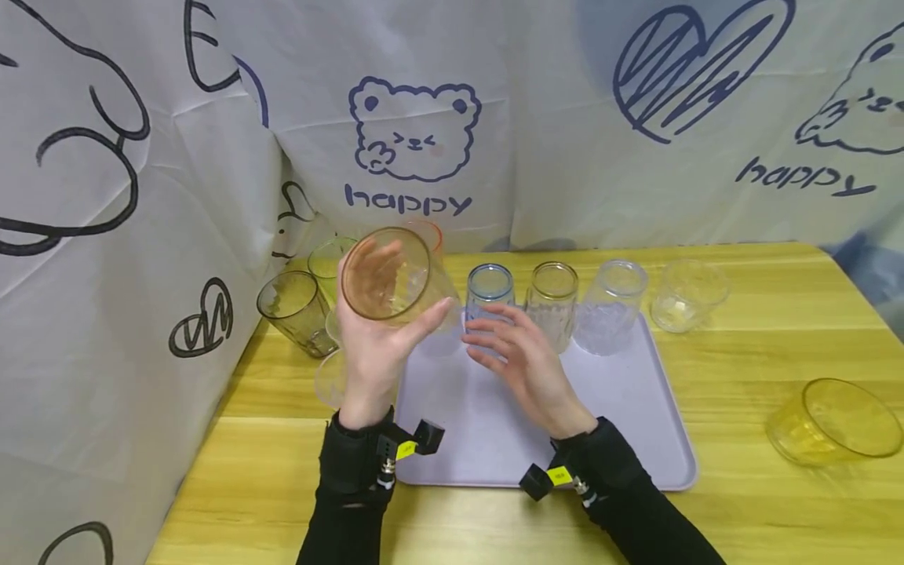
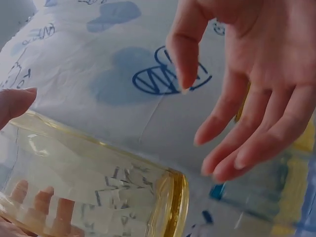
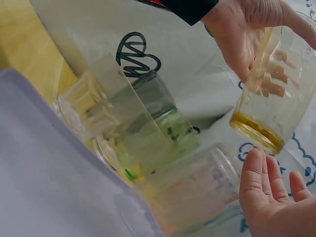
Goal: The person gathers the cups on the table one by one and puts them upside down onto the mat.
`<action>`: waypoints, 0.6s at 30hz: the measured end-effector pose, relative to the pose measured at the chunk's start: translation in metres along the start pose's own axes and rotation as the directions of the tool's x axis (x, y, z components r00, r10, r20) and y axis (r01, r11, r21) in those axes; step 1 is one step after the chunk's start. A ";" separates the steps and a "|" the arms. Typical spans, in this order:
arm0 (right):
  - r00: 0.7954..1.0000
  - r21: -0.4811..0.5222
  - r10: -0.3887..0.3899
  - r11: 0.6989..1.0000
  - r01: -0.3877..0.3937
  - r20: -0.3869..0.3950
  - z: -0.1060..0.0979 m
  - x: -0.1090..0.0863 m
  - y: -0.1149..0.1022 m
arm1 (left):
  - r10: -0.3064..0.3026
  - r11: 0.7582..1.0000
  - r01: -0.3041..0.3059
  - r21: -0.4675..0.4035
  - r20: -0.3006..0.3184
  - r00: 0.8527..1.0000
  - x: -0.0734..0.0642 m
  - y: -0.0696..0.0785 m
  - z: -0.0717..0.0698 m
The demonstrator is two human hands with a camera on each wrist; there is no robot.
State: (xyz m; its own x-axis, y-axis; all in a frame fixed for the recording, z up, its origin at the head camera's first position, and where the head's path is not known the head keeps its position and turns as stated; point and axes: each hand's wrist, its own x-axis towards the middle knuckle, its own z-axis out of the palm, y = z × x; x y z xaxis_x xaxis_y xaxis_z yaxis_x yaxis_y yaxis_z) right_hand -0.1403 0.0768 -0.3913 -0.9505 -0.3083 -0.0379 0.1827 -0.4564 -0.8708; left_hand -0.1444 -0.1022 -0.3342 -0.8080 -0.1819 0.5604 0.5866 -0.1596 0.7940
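Observation:
My left hand (image 1: 367, 349) grips a pale amber drinking glass (image 1: 395, 275) above the tray's far left corner. Its mouth tilts toward the head camera, and the thicker amber base (image 3: 256, 132) points away. My right hand (image 1: 530, 369) is raised over the tray, fingers extended and holding nothing. In the right wrist view its fingertips are close to the glass's base; whether they touch, I cannot tell. Upside down at the tray's back stand a blue glass (image 1: 490, 284), a grey-rimmed glass (image 1: 553, 306) and a clear glass (image 1: 610, 314).
The lilac tray (image 1: 473, 447) lies on a wooden table (image 1: 268, 471). At the left are a dark glass (image 1: 297, 314), a green glass (image 1: 328, 259) and a partly hidden clear glass (image 1: 329, 382). Right of the tray stand another clear glass (image 1: 685, 302) and a yellow glass (image 1: 826, 428).

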 end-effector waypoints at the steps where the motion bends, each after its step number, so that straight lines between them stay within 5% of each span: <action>1: 1.000 0.004 -0.001 1.000 0.001 0.003 -0.002 -0.001 -0.002 | -0.013 1.000 0.013 -0.028 0.014 1.000 -0.001 -0.002 0.003; 18: 1.000 0.069 -0.007 0.998 0.006 0.026 -0.027 -0.005 -0.014 | -0.082 0.974 0.114 -0.194 0.167 0.983 -0.014 -0.031 0.033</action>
State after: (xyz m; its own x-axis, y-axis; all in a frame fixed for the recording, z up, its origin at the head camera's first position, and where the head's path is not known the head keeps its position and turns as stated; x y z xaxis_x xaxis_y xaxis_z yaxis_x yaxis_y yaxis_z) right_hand -0.1445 0.1068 -0.3923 -0.9451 -0.3264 -0.0187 0.1942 -0.5143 -0.8353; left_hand -0.1532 -0.0624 -0.3582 -0.8511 -0.0038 0.5249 0.4899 -0.3647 0.7918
